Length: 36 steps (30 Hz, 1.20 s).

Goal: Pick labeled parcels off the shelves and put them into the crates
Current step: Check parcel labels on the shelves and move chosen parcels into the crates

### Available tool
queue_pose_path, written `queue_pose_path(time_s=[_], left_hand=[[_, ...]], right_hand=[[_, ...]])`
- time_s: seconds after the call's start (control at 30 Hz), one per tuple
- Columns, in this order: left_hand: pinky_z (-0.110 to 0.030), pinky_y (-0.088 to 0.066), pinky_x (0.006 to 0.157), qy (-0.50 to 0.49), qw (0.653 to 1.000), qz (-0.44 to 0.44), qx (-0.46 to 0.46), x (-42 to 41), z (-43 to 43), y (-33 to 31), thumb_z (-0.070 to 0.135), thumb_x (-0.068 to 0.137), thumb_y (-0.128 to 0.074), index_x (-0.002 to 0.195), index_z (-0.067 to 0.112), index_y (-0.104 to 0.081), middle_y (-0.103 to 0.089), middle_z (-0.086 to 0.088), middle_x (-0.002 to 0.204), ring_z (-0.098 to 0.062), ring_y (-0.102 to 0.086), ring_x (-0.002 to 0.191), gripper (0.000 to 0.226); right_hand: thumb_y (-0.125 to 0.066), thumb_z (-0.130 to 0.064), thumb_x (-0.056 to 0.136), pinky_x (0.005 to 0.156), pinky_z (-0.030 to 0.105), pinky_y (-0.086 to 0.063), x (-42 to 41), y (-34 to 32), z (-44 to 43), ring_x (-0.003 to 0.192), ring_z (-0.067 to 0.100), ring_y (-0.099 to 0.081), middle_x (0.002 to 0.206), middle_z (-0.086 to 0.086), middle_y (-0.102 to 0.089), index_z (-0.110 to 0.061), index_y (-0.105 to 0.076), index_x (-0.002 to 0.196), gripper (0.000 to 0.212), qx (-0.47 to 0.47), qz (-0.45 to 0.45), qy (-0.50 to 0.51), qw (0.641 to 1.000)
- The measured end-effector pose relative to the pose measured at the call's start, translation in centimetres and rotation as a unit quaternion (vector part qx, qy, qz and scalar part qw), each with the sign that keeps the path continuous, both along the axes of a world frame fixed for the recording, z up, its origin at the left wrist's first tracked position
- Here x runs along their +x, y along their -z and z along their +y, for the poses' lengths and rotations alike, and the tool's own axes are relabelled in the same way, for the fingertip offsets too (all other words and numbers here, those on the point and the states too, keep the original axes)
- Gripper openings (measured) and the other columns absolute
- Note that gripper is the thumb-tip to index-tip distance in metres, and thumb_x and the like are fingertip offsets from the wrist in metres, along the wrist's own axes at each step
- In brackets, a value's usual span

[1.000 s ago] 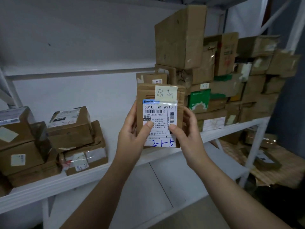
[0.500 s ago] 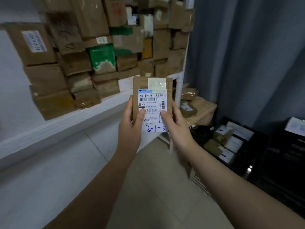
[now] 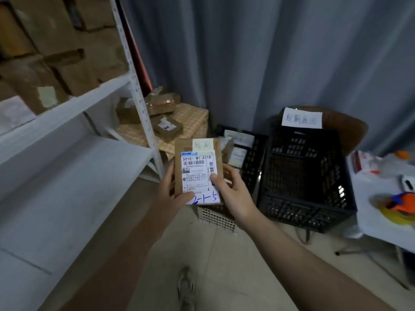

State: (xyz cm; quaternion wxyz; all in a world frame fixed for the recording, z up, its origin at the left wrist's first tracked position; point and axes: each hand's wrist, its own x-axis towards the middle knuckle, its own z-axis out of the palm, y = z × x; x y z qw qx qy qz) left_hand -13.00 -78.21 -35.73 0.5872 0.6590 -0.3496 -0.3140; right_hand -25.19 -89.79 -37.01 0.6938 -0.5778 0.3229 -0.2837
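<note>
A small brown cardboard parcel (image 3: 199, 144) with a white shipping label and a yellow note is held upright in front of me. My left hand (image 3: 168, 194) grips its left edge, thumb on the label's lower corner. Gripping its right edge is my right hand (image 3: 233, 194), thumb pressed on the label. Behind the parcel stands a black crate (image 3: 249, 158) holding several labeled parcels. To its right is a larger black crate (image 3: 305, 176) that looks empty, with a handwritten paper sign (image 3: 302, 117) at its back. The white shelves (image 3: 74, 108) with stacked boxes are at the left.
A white perforated crate (image 3: 217, 217) sits on the floor below my hands. Several parcels lie on a checkered cloth (image 3: 190, 118) in the corner. A white table (image 3: 381, 212) with tape rolls stands at the right. A grey curtain closes the back.
I have turned right, away from the shelves. The parcel stays in both hands and now hangs before the crates on the floor instead of the stacked boxes.
</note>
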Motion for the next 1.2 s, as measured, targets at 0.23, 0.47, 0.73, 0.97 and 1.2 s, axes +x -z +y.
queue_pose_path(time_s=[0.23, 0.47, 0.73, 0.97, 1.2], left_hand=[[-0.034, -0.052, 0.087, 0.034, 0.989, 0.123, 0.073, 5.7, -10.1, 4.9, 0.022, 0.088, -0.066, 0.13, 0.044, -0.038, -0.062, 0.013, 0.121, -0.006, -0.064, 0.103, 0.055], [-0.029, -0.048, 0.092, 0.088, 0.982, 0.09, 0.14, 14.3, -22.2, 7.3, 0.043, 0.079, -0.072, 0.132, 0.046, -0.032, -0.06, 0.018, 0.119, 0.002, -0.059, 0.103, 0.066], [-0.032, -0.047, 0.089, 0.108, 0.958, 0.107, 0.243, 18.2, -35.6, 13.1, 0.042, 0.084, -0.067, 0.133, 0.035, -0.036, -0.06, 0.013, 0.114, -0.008, -0.06, 0.099, 0.058], [-0.027, -0.049, 0.084, 0.193, 0.934, -0.043, 0.296, 19.0, -47.4, 21.2, 0.04, 0.094, -0.053, 0.12, 0.027, -0.058, -0.063, 0.009, 0.117, -0.004, -0.058, 0.097, 0.029], [-0.02, -0.045, 0.072, 0.173, 0.933, -0.132, 0.287, 19.5, -57.1, 30.0, 0.036, 0.095, -0.051, 0.121, 0.021, -0.052, -0.06, 0.008, 0.108, -0.006, -0.057, 0.092, 0.03]], right_hand=[[-0.064, -0.032, 0.091, 0.09, 0.034, -0.055, 4.6, 4.0, -8.8, 0.104, 0.017, -0.066, 0.121, 0.001, -0.063, -0.025, -0.046, 0.129, 0.043, 0.062, 0.024, 0.066, 0.996], [-0.064, -0.031, 0.091, 0.083, 0.033, -0.057, 11.1, 6.6, -18.6, 0.099, 0.013, -0.069, 0.117, -0.003, -0.065, -0.026, -0.034, 0.14, 0.058, 0.099, 0.056, 0.093, 0.989], [-0.075, -0.008, 0.079, 0.091, 0.002, -0.037, 14.2, 12.0, -27.6, 0.123, -0.007, -0.032, 0.139, 0.0, -0.031, -0.027, -0.029, 0.146, 0.084, -0.126, 0.246, 0.019, 0.961], [-0.067, -0.008, 0.088, 0.088, 0.004, -0.043, 15.4, 20.3, -39.0, 0.108, 0.004, -0.045, 0.148, 0.002, -0.023, -0.032, -0.038, 0.143, 0.067, -0.164, 0.352, 0.05, 0.92], [-0.064, -0.018, 0.091, 0.086, 0.016, -0.049, 17.3, 29.7, -48.0, 0.11, 0.006, -0.05, 0.15, 0.001, -0.025, -0.031, -0.037, 0.145, 0.062, -0.128, 0.388, 0.092, 0.908]])
